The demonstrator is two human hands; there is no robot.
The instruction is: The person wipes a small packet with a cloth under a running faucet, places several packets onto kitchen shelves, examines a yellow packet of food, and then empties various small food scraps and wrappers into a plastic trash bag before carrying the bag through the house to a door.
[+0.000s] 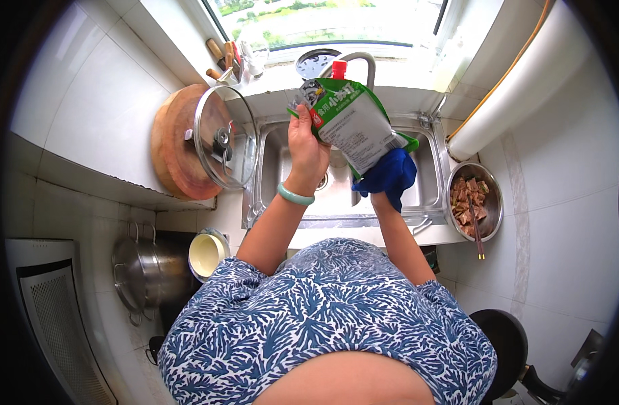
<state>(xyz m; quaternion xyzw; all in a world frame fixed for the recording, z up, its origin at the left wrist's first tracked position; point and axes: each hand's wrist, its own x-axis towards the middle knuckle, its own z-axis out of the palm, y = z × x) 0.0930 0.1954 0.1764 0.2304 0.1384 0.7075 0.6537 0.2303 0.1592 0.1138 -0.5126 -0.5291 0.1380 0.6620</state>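
Observation:
My left hand (308, 149), with a pale green bangle at its wrist, grips the left edge of a green and white spouted pouch (360, 131). The pouch has a red cap, bears writing and is tilted above a steel sink (334, 205). A blue cloth (390, 174) is held against the pouch's lower right part by my right hand (379, 199), which the cloth mostly covers. Behind the pouch, a curved faucet (366, 59) rises by the window.
A round wooden chopping board (175, 142) and a glass lid (246, 147) stand left of the sink. Right of it sits a steel bowl (497, 223) of meat pieces with chopsticks (475, 225). Steel pots (150, 266) and a cream bowl (206, 254) are lower left; a dark frying pan (502, 349) is lower right.

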